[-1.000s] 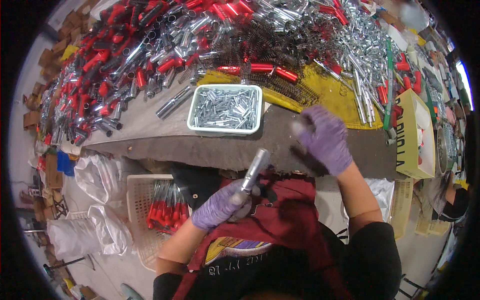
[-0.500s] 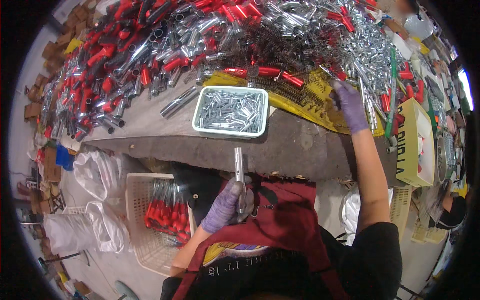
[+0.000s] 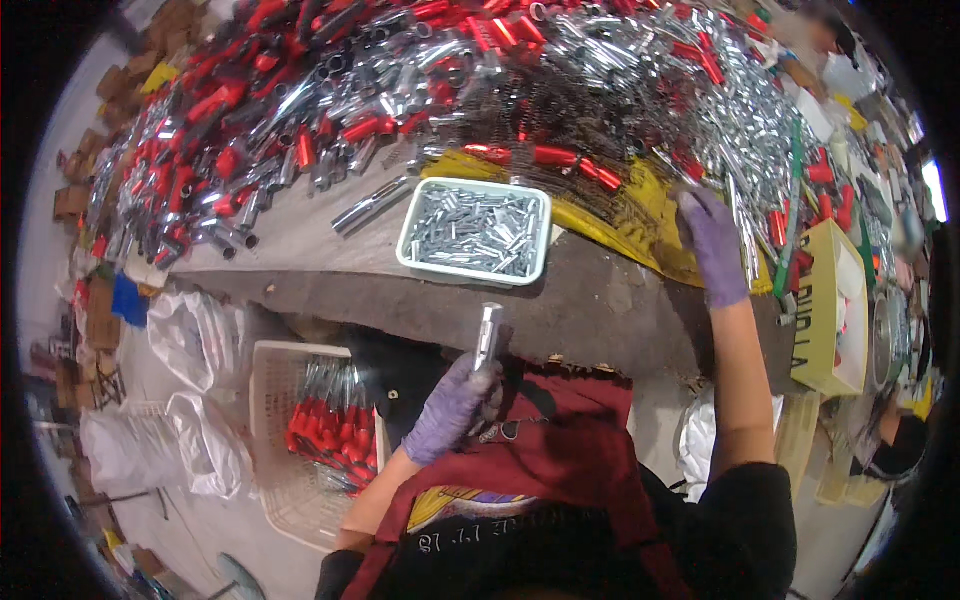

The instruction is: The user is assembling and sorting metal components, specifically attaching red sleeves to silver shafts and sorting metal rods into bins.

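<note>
nearest: dark red apron (image 3: 560,450) over the lap, black sleeves at the lower edge. left hand (image 3: 450,408), in a purple glove, fingers curled shut around the lower end of a short metal tube (image 3: 488,336). tube stands nearly upright, tilted slightly right, held in front of the bench edge, below the white tray and not touching it.

left of the lap, on the floor: pale plastic basket (image 3: 275,440) holding red-handled tools (image 3: 335,432) packed side by side. white plastic bags (image 3: 185,335) lie further left.

bench (image 3: 600,300): dark worn top. white tray (image 3: 405,260) sits near the front edge, filled with small silver metal pieces. two loose metal tubes (image 3: 372,204) lie just left of the tray.

right hand (image 3: 712,245), purple glove, arm stretched out over the bench, palm down on the yellow sheet (image 3: 640,215) at the edge of the heap of thin silver rods (image 3: 745,150). fingers lie roughly flat; cannot tell whether they pinch anything.

right of that hand: yellow cardboard box (image 3: 822,310) at the bench corner, a green rod (image 3: 792,205) lying along the heap.

farthest: a wide pile of red-handled parts and chrome tubes (image 3: 300,110) covering the back of the bench, with dark coil springs (image 3: 560,110) in the middle.
</note>
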Demonstrator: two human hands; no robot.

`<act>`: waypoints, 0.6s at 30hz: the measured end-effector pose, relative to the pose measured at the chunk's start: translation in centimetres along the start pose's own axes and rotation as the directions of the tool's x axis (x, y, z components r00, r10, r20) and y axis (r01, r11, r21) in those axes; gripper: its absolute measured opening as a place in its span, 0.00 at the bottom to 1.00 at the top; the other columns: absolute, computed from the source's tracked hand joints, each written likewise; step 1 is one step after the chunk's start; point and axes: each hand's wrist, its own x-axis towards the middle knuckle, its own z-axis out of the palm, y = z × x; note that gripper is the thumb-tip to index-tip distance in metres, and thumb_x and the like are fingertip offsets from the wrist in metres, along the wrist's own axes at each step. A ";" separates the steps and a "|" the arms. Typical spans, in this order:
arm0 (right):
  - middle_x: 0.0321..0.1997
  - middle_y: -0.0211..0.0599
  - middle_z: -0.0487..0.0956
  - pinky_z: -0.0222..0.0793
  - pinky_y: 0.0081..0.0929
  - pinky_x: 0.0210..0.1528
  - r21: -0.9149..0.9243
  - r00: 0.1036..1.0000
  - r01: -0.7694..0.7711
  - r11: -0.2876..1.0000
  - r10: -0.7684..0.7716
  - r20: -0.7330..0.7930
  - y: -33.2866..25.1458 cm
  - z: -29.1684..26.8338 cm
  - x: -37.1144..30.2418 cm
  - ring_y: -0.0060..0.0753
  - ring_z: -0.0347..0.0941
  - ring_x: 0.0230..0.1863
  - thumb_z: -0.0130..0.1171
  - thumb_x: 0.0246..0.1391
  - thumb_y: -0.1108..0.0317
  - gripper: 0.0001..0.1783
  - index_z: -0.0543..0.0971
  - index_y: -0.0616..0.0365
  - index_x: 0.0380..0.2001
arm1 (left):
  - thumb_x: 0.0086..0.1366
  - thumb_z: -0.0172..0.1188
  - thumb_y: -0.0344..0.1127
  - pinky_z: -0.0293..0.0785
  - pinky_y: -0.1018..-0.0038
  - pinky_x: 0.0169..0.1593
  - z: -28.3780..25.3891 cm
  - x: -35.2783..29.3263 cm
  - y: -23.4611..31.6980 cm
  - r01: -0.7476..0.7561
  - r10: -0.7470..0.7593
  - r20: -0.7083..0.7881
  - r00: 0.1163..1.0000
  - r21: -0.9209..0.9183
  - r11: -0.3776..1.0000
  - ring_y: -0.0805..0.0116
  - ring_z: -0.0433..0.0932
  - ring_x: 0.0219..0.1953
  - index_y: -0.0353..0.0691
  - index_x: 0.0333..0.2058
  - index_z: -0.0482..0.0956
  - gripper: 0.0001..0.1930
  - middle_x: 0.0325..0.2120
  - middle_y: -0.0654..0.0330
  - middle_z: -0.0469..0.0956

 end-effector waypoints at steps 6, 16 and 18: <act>0.23 0.35 0.74 0.65 0.26 0.31 -0.101 0.844 0.504 0.858 -0.464 0.269 -3.2 6.9 -6.3 0.32 0.70 0.26 0.54 0.47 0.61 0.12 0.75 0.59 0.30 | 0.58 0.51 0.51 0.65 0.73 0.39 1.5 1.4 1.3 -0.163 0.184 0.025 0.983 0.590 0.790 0.70 0.70 0.34 0.34 0.41 0.70 0.24 0.29 0.54 0.73; 0.26 0.44 0.74 0.66 0.36 0.34 -0.309 0.632 0.592 0.744 -0.191 0.751 -6.8 15.2 -7.0 0.47 0.71 0.32 0.46 0.51 0.51 0.19 0.75 0.56 0.31 | 0.56 0.55 0.49 0.67 0.78 0.37 -2.0 -0.7 -0.4 -0.252 0.342 -0.083 0.936 0.520 0.816 0.75 0.69 0.31 0.38 0.48 0.65 0.26 0.29 0.62 0.70; 0.29 0.46 0.74 0.65 0.38 0.35 0.084 0.341 0.625 0.776 -0.368 0.865 -5.9 17.4 -5.5 0.47 0.71 0.34 0.44 0.52 0.50 0.20 0.74 0.55 0.32 | 0.57 0.53 0.48 0.66 0.80 0.33 -2.8 -1.4 -0.5 -0.307 0.384 -0.117 0.916 0.412 0.858 0.77 0.68 0.28 0.38 0.48 0.64 0.25 0.28 0.63 0.70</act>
